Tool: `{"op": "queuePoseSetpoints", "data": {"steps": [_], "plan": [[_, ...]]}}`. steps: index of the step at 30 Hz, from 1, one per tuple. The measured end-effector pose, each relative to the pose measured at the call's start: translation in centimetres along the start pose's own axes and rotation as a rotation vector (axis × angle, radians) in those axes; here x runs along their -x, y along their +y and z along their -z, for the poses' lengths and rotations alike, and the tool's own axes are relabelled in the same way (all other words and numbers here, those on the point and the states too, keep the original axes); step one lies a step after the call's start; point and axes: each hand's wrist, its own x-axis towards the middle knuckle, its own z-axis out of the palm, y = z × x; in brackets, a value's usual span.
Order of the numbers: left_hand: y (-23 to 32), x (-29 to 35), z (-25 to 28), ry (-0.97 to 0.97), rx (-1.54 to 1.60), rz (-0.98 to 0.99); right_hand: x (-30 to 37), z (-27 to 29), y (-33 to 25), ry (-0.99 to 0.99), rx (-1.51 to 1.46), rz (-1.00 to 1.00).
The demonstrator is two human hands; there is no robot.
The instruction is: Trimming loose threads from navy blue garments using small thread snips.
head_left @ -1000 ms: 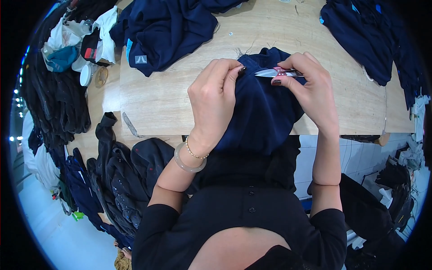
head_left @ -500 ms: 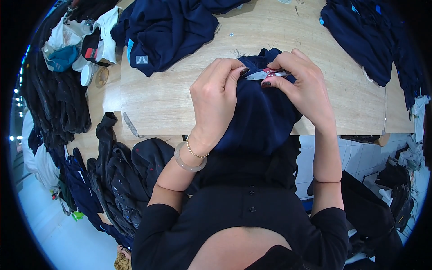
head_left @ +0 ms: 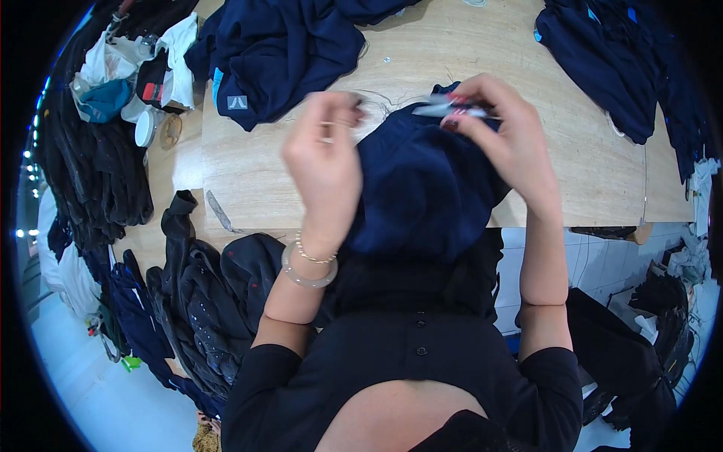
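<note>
A dark navy garment (head_left: 429, 181) drapes over the table's near edge towards my lap, its upper edge bunched. My right hand (head_left: 501, 132) grips small thread snips (head_left: 437, 108) with pale blades and red on the handles, held over that edge. The blades, a little blurred, point left. To the left, apart from the cloth, my left hand (head_left: 324, 143) is raised with fingers curled in, smeared by motion. Whatever it pinches is too blurred to make out. Thin loose threads (head_left: 388, 100) trail between this hand and the garment's edge.
More navy garments lie at the far left (head_left: 286, 60) and far right (head_left: 602, 75) of the wooden table (head_left: 263, 173). A roll of tape (head_left: 172, 129) and a white-lidded jar (head_left: 145, 128) stand left. Dark speckled cloth (head_left: 203, 294) is heaped nearer me.
My left hand has let go of the garment's edge and moved left. The snips in my right hand have shifted slightly up, and the cloth's top edge has spread leftward.
</note>
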Motion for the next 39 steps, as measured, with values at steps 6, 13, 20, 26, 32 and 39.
{"op": "queuePoseSetpoints", "data": {"steps": [6, 13, 20, 26, 32, 39], "plan": [[-5.2, -2.3, 4.6, 0.053, -0.387, 0.053, -1.3, 2.6, 5.0, 0.041, -0.068, -0.267], [-3.0, 0.1, 1.7, -0.773, 0.106, 0.549, -3.3, -2.2, 6.1, -0.360, -0.104, 0.038], [0.1, -3.2, 3.6, -0.462, 0.137, 0.053, -1.9, 4.1, 3.4, -0.322, -0.455, -0.147], [0.7, -3.9, 3.4, -0.324, -0.152, -0.379, 2.2, 6.1, 1.1, 0.036, -0.234, 0.010], [-8.1, 0.6, -2.6, -0.342, -0.514, -0.177, 4.8, -2.2, 10.3, 0.064, 0.449, -0.047], [-3.0, 3.0, -4.1, -0.113, -0.249, -0.232, 3.9, -1.5, 9.0, 0.251, 0.503, 0.155]]}}
